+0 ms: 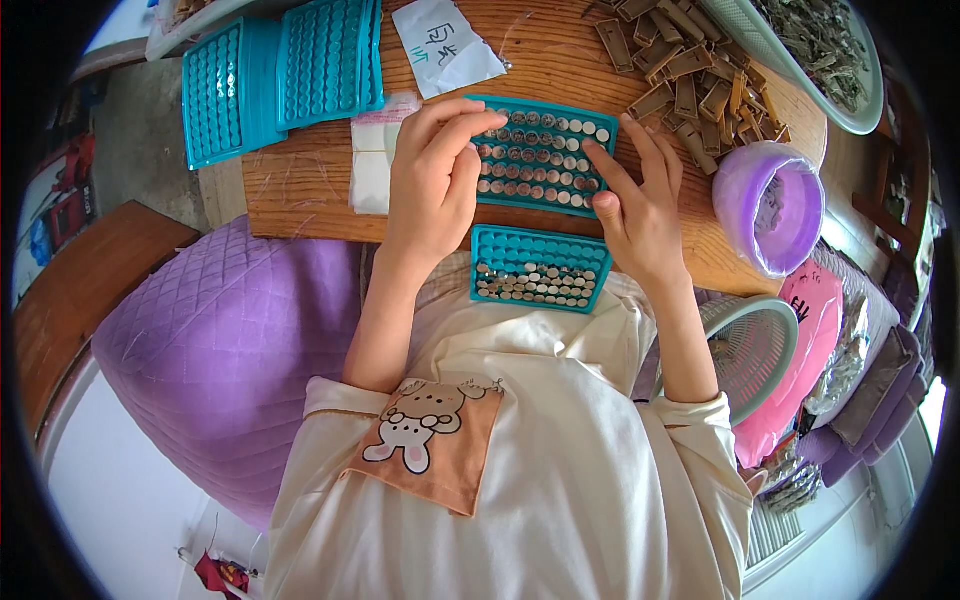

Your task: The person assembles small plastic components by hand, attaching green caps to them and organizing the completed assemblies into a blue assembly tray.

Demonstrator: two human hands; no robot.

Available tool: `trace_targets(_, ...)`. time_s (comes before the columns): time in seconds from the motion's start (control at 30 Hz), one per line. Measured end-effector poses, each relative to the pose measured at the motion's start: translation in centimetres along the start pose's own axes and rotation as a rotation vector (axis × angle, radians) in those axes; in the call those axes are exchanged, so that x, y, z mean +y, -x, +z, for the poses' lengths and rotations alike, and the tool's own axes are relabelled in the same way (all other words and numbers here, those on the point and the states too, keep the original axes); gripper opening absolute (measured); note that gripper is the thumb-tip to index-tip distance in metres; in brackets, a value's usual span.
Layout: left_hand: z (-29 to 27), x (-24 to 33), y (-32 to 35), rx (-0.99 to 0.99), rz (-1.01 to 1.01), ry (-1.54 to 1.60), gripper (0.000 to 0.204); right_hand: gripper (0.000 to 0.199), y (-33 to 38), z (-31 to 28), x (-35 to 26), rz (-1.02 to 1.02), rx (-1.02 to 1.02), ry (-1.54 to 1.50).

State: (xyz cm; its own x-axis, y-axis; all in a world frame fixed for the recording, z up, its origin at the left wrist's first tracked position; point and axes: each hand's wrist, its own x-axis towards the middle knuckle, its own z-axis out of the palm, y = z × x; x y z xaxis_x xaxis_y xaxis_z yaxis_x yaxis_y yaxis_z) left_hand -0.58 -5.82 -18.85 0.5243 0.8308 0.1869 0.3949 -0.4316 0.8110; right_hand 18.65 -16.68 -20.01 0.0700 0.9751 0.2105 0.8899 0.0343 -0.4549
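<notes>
A teal tray (560,109) with rows of round recesses lies on the wooden table, holding many small round metal discs (540,157). My left hand (432,180) is bent round its left end, index finger over the upper left corner and thumb along the side. At the other end is my right hand (645,200), fingers apart, with the index fingertip over the last discs and the thumb by the lower right corner. Nearer my body, a second teal tray (540,243) rests at my lap, discs gathered in its lower half and bare recesses above.
Stacked teal trays (330,60) stand at the far left, beside a handwritten paper (445,45). Brown channel-shaped pieces (690,80) are heaped at the far right, near a basket (868,110) of metal parts. A purple tub (735,205) sits at the table's right edge.
</notes>
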Motion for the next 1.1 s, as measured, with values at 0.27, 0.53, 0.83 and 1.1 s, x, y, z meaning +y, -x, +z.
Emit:
trace_targets(0.27,-1.4,0.4,1.9,0.149,0.006,0.023,0.029,0.037,1.2,-0.8,0.0,0.128,0.127,-0.209)
trace_targets(0.53,-1.1,-0.1,7.9,0.213,-0.084,0.209,0.018,0.045,-0.1,0.0,0.0,0.085,0.019,-0.059)
trace_targets(0.83,0.7,-0.5,15.5,0.224,-0.730,0.808,0.018,0.058,0.2,0.6,0.9,0.051,0.106,-0.110)
trace_targets(1.1,0.5,-1.5,15.2,-0.022,-0.801,0.849,0.026,0.062,0.1,0.6,0.8,0.065,0.096,-0.097)
